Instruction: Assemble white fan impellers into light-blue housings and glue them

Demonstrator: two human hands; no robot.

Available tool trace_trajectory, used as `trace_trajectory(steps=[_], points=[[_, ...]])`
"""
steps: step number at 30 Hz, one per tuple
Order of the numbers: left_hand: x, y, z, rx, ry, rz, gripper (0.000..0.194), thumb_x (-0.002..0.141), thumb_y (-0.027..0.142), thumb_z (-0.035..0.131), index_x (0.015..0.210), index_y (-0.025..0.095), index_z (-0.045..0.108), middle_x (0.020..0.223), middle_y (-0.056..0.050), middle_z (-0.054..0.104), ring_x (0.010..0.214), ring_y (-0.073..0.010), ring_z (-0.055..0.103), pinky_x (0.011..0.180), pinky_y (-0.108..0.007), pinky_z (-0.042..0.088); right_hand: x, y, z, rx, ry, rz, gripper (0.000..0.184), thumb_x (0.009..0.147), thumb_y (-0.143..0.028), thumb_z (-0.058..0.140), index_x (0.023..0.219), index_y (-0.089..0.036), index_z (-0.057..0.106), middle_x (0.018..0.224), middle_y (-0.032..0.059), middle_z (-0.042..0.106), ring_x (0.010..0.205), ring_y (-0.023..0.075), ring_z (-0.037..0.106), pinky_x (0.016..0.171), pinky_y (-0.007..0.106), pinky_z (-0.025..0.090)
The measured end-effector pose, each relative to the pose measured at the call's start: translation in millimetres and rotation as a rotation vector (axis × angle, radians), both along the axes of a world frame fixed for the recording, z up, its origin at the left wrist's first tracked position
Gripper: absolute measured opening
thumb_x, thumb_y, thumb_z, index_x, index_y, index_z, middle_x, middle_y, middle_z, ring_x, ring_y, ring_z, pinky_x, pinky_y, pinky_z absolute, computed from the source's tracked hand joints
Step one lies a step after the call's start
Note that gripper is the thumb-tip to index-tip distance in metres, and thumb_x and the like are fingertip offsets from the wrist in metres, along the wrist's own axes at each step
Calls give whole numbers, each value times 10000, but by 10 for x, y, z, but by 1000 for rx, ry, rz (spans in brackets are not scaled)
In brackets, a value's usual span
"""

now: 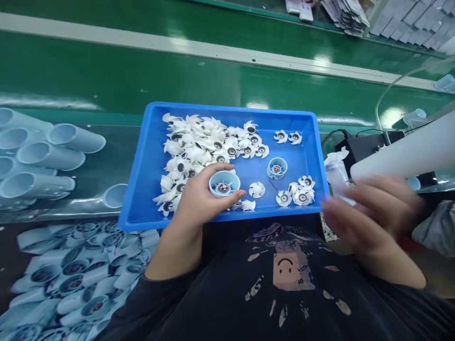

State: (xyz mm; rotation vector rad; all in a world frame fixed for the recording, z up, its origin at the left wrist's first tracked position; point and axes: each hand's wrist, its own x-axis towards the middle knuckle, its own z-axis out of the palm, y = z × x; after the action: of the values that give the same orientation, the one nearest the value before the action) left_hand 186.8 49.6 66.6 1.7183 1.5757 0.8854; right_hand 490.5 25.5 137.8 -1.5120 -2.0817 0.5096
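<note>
My left hand is closed around a light blue fan housing, a round tube with a motor and copper windings inside, held over the tray's near side. My right hand is smeared by motion beyond the tray's right edge. A small pale sliver shows at its fingers, too blurred to name. In the blue tray, white fan impellers are heaped on the left. A second fan housing stands inside on the right, with loose impellers near it.
Light blue tubes lie stacked on the left of the bench. Below them are many housings with motors. At the right are a large white cylinder, a black box and cables. Stacked white pieces lie at the back.
</note>
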Motion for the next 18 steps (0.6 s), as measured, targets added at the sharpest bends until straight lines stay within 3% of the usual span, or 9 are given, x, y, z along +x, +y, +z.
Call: trace_trajectory(steps=[3,5,12,18], points=[[-1,-5,5,11,-31,-13,574,594,610,737,1010,225,652,888,-17,698,785,-248,655,690,-344,521,-251,176,-196,-143,-569,130,176,887,-257,532,899,-241,707,1002,84,675,1063,325,550,909,516,376],[-12,-6,7,4,-48,-25,580,592,612,741,1011,222,646,922,-25,701,794,-252,659,708,-356,522,-379,298,-327,-234,-767,222,181,888,-247,538,964,-215,700,1005,83,685,1039,320,563,873,477,384],[-25,-9,12,27,-60,-77,524,633,572,739,1008,230,609,1002,-41,692,889,-273,663,753,-369,521,-578,433,-451,-343,-799,339,264,898,-143,474,1004,-229,700,1020,67,684,932,246,632,735,354,413],[-4,-46,-30,70,-125,-96,587,594,511,800,1025,222,528,982,-42,672,866,-247,674,709,-337,533,-574,473,-463,-355,-682,370,287,847,-130,577,1111,-217,650,1123,73,668,1017,261,627,799,361,472]])
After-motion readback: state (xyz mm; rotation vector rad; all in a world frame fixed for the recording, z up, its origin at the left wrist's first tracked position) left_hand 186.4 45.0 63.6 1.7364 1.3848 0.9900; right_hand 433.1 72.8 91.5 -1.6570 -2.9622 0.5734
